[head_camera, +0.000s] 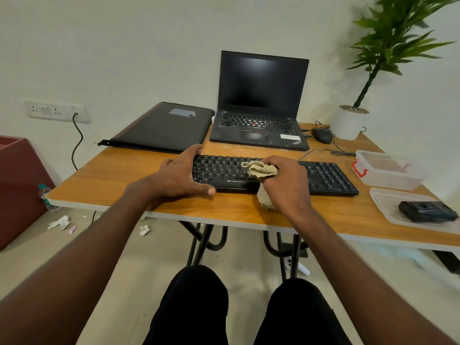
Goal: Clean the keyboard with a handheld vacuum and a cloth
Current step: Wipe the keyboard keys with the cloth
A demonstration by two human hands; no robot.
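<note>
**Cloth on the keys**

The right hand (286, 185) is gripping a bunched beige cloth (261, 169) on the middle of the black keyboard (328, 176), while the left hand (184, 173) is clasping its left end, fingers curled round the edge. "ZEBRONICS" is showing along its near edge.

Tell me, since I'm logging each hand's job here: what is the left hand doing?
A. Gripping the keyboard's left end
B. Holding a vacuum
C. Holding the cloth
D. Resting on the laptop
A: the left hand grips the left end of the keyboard, fingers over its far edge and thumb at the near edge, while the right hand holds the cloth on the keys.
</note>
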